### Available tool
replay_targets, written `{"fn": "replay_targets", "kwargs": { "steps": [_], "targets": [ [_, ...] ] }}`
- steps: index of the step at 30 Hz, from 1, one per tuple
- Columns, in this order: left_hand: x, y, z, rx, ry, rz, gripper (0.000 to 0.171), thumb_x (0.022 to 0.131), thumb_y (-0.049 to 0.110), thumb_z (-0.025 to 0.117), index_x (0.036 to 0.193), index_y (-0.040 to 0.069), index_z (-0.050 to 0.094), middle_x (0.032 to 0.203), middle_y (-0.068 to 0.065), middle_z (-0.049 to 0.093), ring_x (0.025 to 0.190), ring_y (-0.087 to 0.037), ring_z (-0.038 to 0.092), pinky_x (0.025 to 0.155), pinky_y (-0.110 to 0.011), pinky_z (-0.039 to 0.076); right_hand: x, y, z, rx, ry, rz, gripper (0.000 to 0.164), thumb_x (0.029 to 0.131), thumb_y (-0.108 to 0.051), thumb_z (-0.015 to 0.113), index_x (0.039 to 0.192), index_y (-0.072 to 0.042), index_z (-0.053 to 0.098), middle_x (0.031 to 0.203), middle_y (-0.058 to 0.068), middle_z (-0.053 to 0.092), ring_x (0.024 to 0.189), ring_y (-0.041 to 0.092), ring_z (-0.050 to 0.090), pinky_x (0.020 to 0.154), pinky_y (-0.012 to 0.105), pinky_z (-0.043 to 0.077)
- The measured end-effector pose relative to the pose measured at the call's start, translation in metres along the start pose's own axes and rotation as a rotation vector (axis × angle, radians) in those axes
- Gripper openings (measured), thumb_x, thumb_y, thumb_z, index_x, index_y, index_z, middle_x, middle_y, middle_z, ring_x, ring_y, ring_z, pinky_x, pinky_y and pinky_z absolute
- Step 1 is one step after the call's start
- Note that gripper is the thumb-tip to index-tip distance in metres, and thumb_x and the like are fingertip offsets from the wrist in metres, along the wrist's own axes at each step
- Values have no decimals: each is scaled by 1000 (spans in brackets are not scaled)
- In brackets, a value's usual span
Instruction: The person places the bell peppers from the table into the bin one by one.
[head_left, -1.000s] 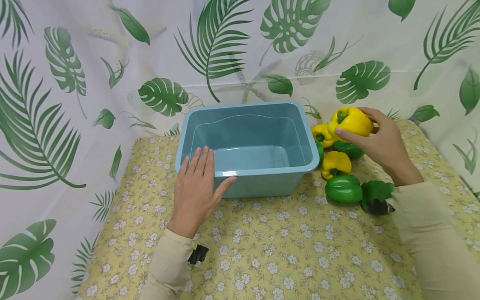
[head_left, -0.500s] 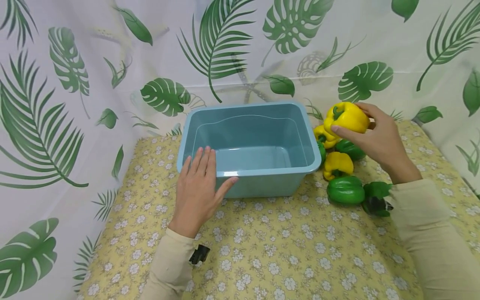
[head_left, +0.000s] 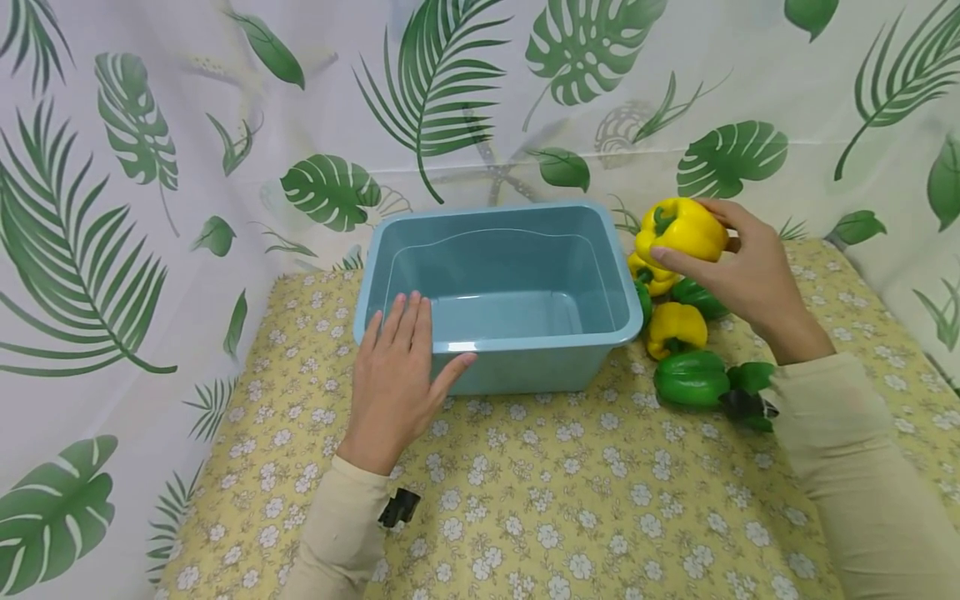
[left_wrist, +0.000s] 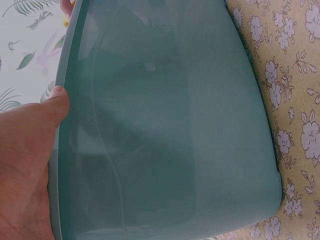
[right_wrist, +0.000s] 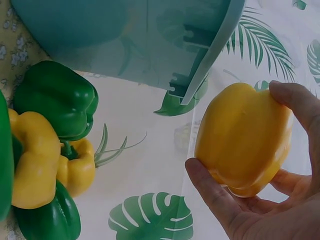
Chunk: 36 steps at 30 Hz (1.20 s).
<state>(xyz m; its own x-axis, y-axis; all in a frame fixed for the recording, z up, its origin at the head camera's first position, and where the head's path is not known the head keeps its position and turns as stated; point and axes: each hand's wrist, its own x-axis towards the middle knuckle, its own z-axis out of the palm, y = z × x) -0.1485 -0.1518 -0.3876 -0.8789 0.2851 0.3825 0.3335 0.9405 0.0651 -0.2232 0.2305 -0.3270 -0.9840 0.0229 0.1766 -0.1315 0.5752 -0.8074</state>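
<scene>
Clearly, we have a glossy yellow bell pepper [head_left: 690,232] raised at the upper right of the head view; our right hand [head_left: 753,271] holds it, thumb and fingers clamped across its lobed sides. We judge it light and fairly stiff, though its shiny skin may slip; a broad hold on the widest lobes, clear of the green stem [head_left: 663,220], should serve us best. Mid-frame sits a smooth blue-green bin [head_left: 525,371], seemingly of thin plastic; our left hand [head_left: 393,383] rests on its near rim at the left, fingers straight over the edge, well apart from the right. Right of centre lie more peppers [head_left: 692,379], green and yellow, plump and furrowed; beneath spreads a yellow floral cloth [head_left: 555,500], and behind hangs white leaf-printed fabric [head_left: 315,125].
</scene>
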Motion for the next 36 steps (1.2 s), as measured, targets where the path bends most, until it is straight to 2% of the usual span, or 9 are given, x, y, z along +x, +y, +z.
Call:
{"fn": "replay_targets", "kwargs": {
  "steps": [19, 28, 36],
  "targets": [
    [0, -1, 1, 21, 31, 22, 88, 98, 62, 53, 155, -4, 36, 157, -21, 40, 148, -34, 34, 123, -49, 22, 0, -12, 8, 14, -20, -5, 82, 88, -38, 80, 157, -17, 40, 154, 10, 42, 116, 32, 50, 69, 11, 50],
    [0, -1, 1, 16, 30, 18, 87, 98, 61, 54, 154, -4, 38, 157, -21, 40, 148, -33, 34, 124, -48, 21, 2, -15, 11, 23, -30, -15, 83, 87, -39, 81, 157, -19, 40, 153, 10, 43, 115, 31, 49, 69, 13, 51],
    [0, -1, 1, 15, 56, 33, 88, 97, 61, 56, 153, -5, 38, 155, -22, 42, 147, -34, 36, 122, -50, 25, 3, -19, 11, 5, -32, -24, 83, 86, -40, 81, 157, -20, 41, 152, 10, 45, 115, 31, 50, 69, 14, 50]
  ]
}}
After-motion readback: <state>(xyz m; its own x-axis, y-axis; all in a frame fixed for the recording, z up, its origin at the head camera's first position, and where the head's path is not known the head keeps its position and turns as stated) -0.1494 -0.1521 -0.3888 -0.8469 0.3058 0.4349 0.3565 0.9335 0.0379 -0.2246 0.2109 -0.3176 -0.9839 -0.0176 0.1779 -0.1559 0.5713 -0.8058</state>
